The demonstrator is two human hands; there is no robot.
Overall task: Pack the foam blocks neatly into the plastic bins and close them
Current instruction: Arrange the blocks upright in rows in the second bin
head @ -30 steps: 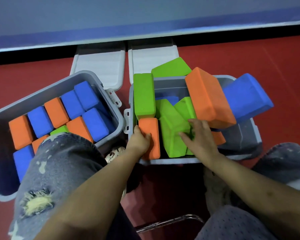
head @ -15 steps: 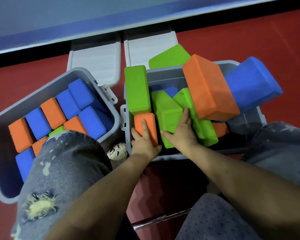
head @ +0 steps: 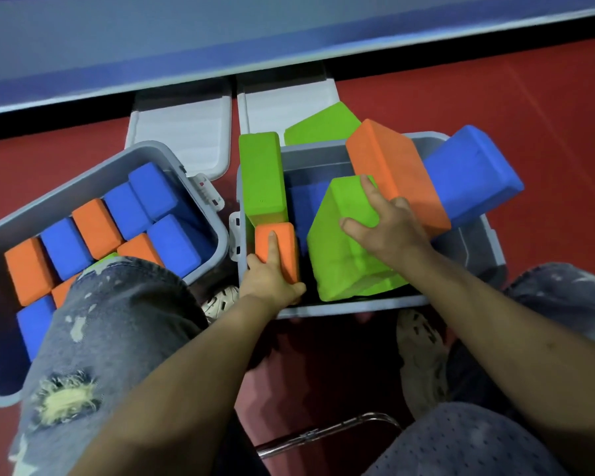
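Two grey plastic bins stand on the red floor. The left bin (head: pixel 200 197) holds tidy rows of blue and orange foam blocks. The right bin (head: pixel 351 305) is a jumble. My left hand (head: pixel 272 276) grips a small upright orange block (head: pixel 282 242) at its near left corner. My right hand (head: pixel 387 223) clasps a large green block (head: pixel 344 242) tilted in the middle. A tall green block (head: pixel 262 175) stands along the left wall. An orange block (head: pixel 392 166) and a blue block (head: pixel 471 176) lie across the right rim. Another green block (head: pixel 320 127) leans behind.
Two white lids (head: pixel 182 132) (head: pixel 272 108) lie flat behind the bins, under a blue-grey ledge (head: pixel 220 46). My knees in denim cover part of the left bin and the right side. Shoes and a metal chair rail (head: pixel 327 432) are below.
My right hand has lifted and tilted the large green block up out of the middle of the right bin. My left hand stays on the small orange block.
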